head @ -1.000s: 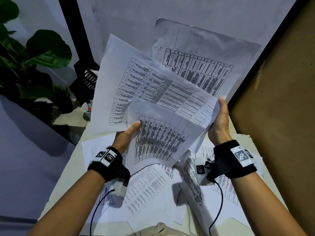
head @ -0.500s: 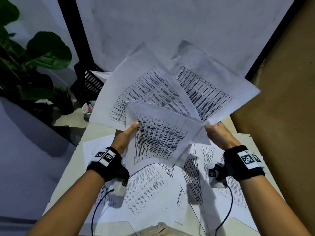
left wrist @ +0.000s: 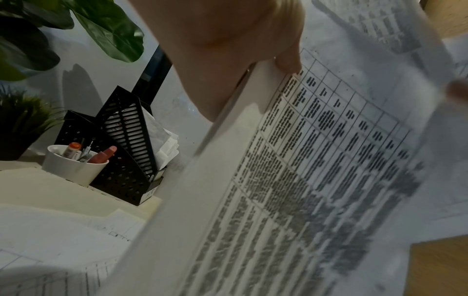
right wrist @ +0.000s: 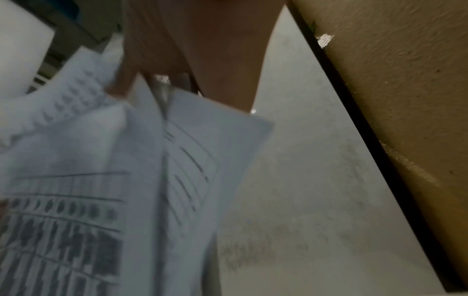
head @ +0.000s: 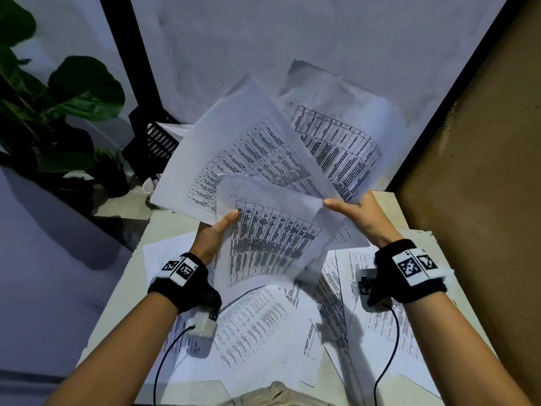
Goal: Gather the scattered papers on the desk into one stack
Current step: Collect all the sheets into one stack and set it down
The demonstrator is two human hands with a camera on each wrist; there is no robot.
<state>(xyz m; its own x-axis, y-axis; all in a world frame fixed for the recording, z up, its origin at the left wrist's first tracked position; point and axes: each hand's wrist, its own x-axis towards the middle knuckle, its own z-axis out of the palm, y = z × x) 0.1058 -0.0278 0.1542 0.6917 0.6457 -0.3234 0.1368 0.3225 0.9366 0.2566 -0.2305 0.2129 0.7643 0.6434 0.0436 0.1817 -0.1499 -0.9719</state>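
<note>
Both grips are clamped on a fanned bundle of printed sheets (head: 269, 238) held above the surface: the left hand (head: 212, 235) pinches its left edge under the thumb, the right hand (head: 361, 216) pinches the right. Squaring it up likely means loosening one grip and tapping the edges level. More loose papers (head: 257, 326) cover the pale surface (head: 123, 291); beyond stand a black file holder (head: 152, 145), a white pen cup (left wrist: 73, 166), a leafy plant (head: 73, 92) and the grey wall.

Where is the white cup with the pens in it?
In the left wrist view the white cup stands at the left on the desk, right against the black file holder and below the plant leaves.
</note>
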